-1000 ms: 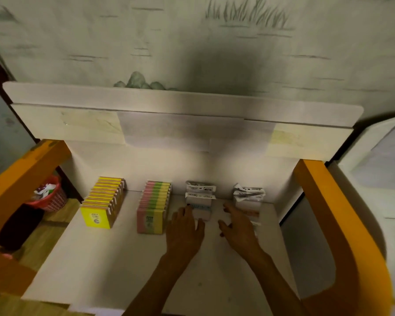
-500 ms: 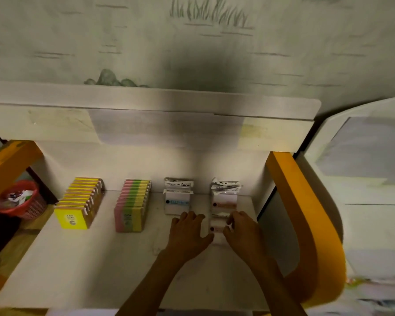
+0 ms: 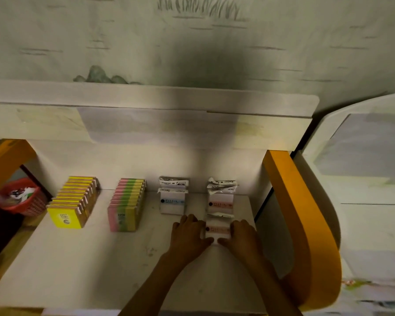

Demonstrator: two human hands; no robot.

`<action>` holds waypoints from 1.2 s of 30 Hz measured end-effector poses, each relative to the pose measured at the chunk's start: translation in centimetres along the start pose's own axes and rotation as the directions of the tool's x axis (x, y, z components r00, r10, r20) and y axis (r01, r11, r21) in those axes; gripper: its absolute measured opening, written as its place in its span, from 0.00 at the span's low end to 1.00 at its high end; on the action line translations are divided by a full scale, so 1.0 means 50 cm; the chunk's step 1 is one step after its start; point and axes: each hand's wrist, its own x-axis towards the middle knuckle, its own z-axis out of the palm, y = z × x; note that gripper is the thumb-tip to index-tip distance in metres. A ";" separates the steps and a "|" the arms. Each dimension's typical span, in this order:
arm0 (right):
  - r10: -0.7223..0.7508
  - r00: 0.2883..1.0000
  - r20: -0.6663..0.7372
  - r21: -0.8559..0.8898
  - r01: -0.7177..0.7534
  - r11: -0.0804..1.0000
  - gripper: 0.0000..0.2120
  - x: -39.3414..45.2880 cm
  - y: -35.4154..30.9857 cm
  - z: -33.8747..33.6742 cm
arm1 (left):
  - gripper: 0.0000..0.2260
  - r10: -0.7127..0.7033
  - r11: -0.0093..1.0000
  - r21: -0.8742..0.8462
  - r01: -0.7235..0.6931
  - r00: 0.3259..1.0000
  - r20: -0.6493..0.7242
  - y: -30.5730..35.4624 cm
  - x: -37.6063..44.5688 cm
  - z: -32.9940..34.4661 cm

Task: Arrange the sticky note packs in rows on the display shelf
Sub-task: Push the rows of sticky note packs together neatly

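On the white display shelf (image 3: 100, 258) stand four rows of sticky note packs: a yellow row (image 3: 72, 201) at the left, a pink-and-green row (image 3: 126, 205), a white row with blue print (image 3: 172, 199), and a white row with red print (image 3: 221, 197) at the right. A white pack with red print (image 3: 217, 229) stands upright at the front of the right row. My left hand (image 3: 189, 233) touches its left side and my right hand (image 3: 243, 236) its right side, both thumbs at its lower front edge. The fingers look fairly straight against the pack.
An orange curved side panel (image 3: 301, 224) bounds the shelf on the right, another orange panel (image 3: 5, 156) on the left. A red basket (image 3: 23, 198) sits low at the left. A white upper board (image 3: 146, 99) overhangs the back. A white unit (image 3: 369, 179) stands to the right.
Both hands have moved right and closed in on the front red-print pack, which now stands between them. The camera view has shifted right.
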 end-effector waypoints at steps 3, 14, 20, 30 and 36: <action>0.025 1.000 0.000 0.101 -0.025 0.995 0.23 0.008 0.005 0.008 | 0.21 -0.045 0.992 -0.117 0.043 0.999 -0.012 0.007 0.004 0.008; 0.061 0.961 -0.271 0.365 0.044 0.930 0.16 0.026 -0.011 0.021 | 0.13 -0.168 0.824 -0.565 0.028 0.966 -0.197 0.027 0.033 0.016; 0.061 0.926 -0.372 0.410 0.105 0.906 0.15 0.044 -0.019 0.017 | 0.12 -0.141 0.808 -0.589 -0.025 0.962 -0.233 0.034 0.066 0.013; 0.061 0.933 -0.355 0.411 0.097 0.907 0.18 0.067 -0.017 0.010 | 0.13 -0.097 0.825 -0.562 -0.057 0.966 -0.240 0.017 0.090 0.012; 0.058 0.985 -0.161 0.155 -0.033 0.987 0.25 0.081 -0.011 -0.032 | 0.21 -0.020 0.953 -0.301 -0.036 0.983 -0.182 0.007 0.097 -0.014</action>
